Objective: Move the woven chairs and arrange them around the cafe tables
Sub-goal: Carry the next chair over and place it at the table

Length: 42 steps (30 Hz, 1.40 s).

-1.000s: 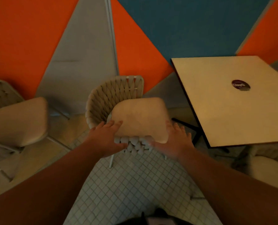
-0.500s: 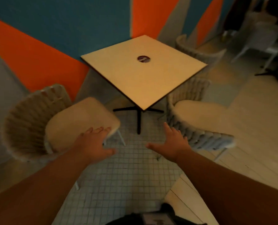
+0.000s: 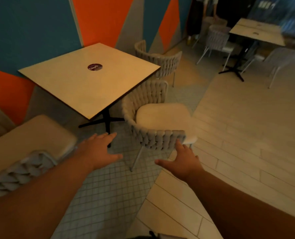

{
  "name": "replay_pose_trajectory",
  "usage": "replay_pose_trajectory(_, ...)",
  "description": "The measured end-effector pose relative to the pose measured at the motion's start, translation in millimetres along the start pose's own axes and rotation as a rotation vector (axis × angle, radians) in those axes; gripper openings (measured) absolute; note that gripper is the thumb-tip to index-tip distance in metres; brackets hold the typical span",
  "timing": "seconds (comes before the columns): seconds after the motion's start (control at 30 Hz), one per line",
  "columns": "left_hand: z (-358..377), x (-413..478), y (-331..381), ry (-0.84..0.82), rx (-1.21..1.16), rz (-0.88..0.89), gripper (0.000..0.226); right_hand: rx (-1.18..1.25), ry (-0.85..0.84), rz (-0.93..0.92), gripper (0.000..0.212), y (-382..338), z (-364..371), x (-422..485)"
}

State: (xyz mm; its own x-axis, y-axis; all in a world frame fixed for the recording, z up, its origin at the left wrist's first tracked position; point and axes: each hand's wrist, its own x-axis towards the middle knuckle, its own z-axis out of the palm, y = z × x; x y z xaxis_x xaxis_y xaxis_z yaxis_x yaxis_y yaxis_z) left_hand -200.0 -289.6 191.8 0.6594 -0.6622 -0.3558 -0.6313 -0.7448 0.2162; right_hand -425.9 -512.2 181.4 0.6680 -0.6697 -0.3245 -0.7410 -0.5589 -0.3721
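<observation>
Woven grey cord wraps the back of the nearest task chair (image 3: 153, 138). It stands at the near right corner of the square worktop (image 3: 74, 83). I note the following from the head view, the only one available.

1. Its woven back curves round the side facing the worktop and the side facing me. Its pale seat cushion (image 3: 162, 118) opens toward the plank floor (image 3: 246, 135).
2. The right grip (image 3: 182, 161) is spread, fingers straight and thumb out to the left. Its fingertips (image 3: 177, 143) reach the lower edge of that woven back; I cannot tell whether they touch it. It holds nothing.
3. The left grip (image 3: 100, 150) is also spread and holds nothing. It hangs over the small-tiled floor (image 3: 100, 195), between the first chair and a second woven chair (image 3: 31, 140) at lower left.
4. A third woven chair (image 3: 164, 61) stands at the far right side of the worktop, near the orange, blue and grey wall (image 3: 100, 19).
5. The worktop carries a round dark sticker (image 3: 95, 67) and stands on a black cross base (image 3: 105, 122).
6. A second worktop (image 3: 257, 31) stands well apart at upper right, with a woven chair (image 3: 217, 38) to its left. That area is blurred.
</observation>
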Motion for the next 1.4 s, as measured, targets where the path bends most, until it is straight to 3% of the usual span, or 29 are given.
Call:
replay_pose_trajectory(0.13, 8, 6, 67, 0.024, -0.027, 0.009, 0.11, -0.056, -0.031, -0.037, 0.133, 49, -22, 6)
replay_pose_trajectory(0.3, 18, 18, 115, 0.052, -0.027, -0.037, 0.108, -0.067, -0.07, -0.087, 0.134, 85, -37, 28)
replay_pose_trajectory(0.7, 33, 156, 104, -0.034, 0.005, -0.156, 0.109, -0.09, -0.112, -0.05, 0.131, 111, -32, 159)
replay_pose_trajectory(0.93, 77, 219, 132, -0.057, -0.067, -0.104, 0.101, -0.119, -0.208, -0.099, 0.129, 109, -4, 242)
replay_pose_trajectory(1.17, 96, 281, 135, -0.086, 0.11, -0.182, 0.097, -0.224, -0.278, -0.239, 0.12, 105, 30, 315)
replay_pose_trajectory(1.4, 109, 337, 128, -0.203, 0.355, -0.072, 0.093, -0.236, -0.294, -0.334, 0.113, 96, 70, 349)
